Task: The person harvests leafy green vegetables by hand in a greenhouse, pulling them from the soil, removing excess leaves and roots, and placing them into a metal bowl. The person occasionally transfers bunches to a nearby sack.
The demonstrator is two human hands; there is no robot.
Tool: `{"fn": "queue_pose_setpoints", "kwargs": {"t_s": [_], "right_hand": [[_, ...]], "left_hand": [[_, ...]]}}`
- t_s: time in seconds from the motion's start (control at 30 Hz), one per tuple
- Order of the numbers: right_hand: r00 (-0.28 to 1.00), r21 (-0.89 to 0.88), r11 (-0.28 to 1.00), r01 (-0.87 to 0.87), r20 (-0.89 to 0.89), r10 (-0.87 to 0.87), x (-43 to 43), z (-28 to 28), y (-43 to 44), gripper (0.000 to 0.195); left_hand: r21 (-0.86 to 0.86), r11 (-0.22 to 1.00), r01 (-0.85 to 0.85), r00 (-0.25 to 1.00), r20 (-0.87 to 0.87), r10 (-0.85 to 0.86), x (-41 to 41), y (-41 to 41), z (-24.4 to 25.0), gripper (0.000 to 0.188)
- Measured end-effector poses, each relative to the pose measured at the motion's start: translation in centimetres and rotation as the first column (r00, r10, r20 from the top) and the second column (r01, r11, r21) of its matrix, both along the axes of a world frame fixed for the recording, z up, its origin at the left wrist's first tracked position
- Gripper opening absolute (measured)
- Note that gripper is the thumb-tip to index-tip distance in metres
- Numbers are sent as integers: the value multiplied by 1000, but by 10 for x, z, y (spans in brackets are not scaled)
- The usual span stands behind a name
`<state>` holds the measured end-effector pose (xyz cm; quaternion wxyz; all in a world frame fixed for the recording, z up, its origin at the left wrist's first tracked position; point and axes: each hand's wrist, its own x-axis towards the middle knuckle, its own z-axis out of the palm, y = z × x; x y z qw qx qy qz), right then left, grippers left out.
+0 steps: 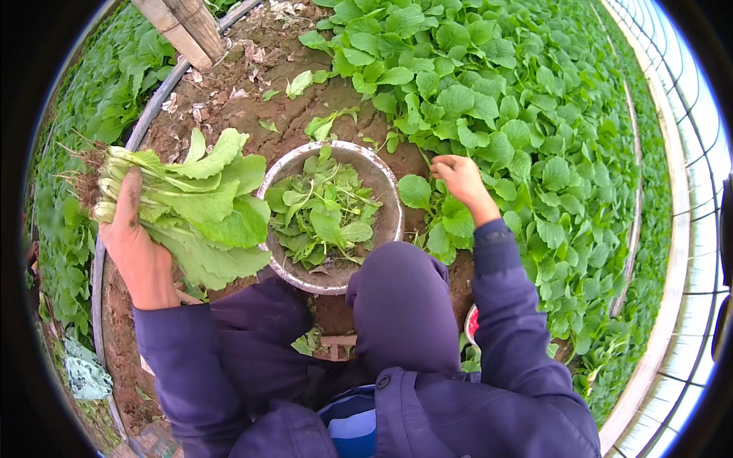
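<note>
My left hand point(137, 246) grips a bunch of leafy greens point(200, 200), its thumb across the pale stems. Soil-covered roots point(86, 174) stick out to the left of that hand, while the broad leaves fan out to the right. At the edge of the growing bed, my right hand point(462, 180) has its fingers curled in among the plants point(444, 214). A thin stem shows by those fingertips, but whether they pinch it is unclear. Between the two hands, a round metal basin point(393, 194) stands on the soil with loose green leaves and stems point(326, 212) inside.
Dense leafy plants point(504, 103) fill the right side, with more point(103, 80) beyond a grey pipe point(150, 109) at left. Wooden posts point(192, 28) rise at the upper left. A partly hidden bowl with red inside point(472, 325) sits by my right sleeve. Plastic sheeting point(707, 240) curves along the right.
</note>
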<state>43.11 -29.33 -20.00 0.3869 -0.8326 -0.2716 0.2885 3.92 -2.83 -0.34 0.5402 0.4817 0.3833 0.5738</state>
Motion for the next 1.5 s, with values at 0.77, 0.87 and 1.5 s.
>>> {"fn": "queue_pose_setpoints", "kwargs": {"t_s": [0.77, 0.87, 1.5], "right_hand": [[714, -928, 305, -215, 64, 698, -23, -98, -46, 19], [635, -990, 109, -90, 27, 772, -51, -118, -30, 20], [242, -988, 105, 113, 130, 962, -60, -148, -50, 29]], "left_hand": [[-34, 983, 178, 951, -250, -181, 7, -38, 8, 32], [-34, 981, 189, 949, -250, -191, 14, -39, 9, 29], [-86, 983, 160, 941, -288, -178, 22, -42, 15, 36]]}}
